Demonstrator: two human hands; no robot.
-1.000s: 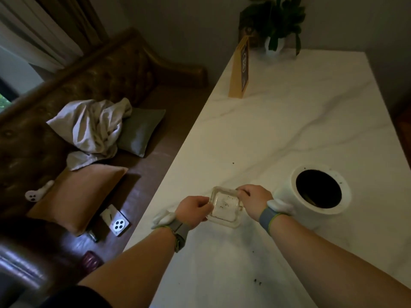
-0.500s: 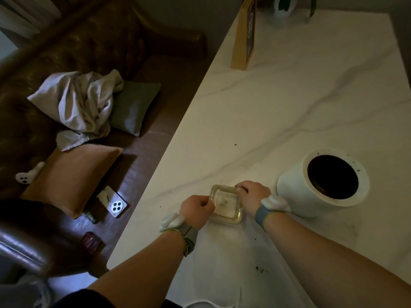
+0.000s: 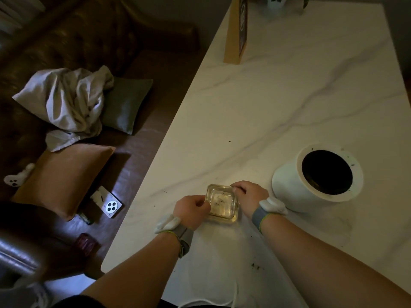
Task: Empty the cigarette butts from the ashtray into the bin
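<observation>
Both hands pinch the ashtray (image 3: pixel 223 202) on the desk (image 3: pixel 278 103), left hand (image 3: pixel 191 208) and right hand (image 3: pixel 249 196) at opposite sides; bin (image 3: pixel 289 183) stands just right, nearer the right hand

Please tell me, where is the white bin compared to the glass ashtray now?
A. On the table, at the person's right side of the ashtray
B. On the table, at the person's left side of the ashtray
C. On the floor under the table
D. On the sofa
A: the white bin stands on the marble table, to the right of the ashtray held by both hands.
</observation>
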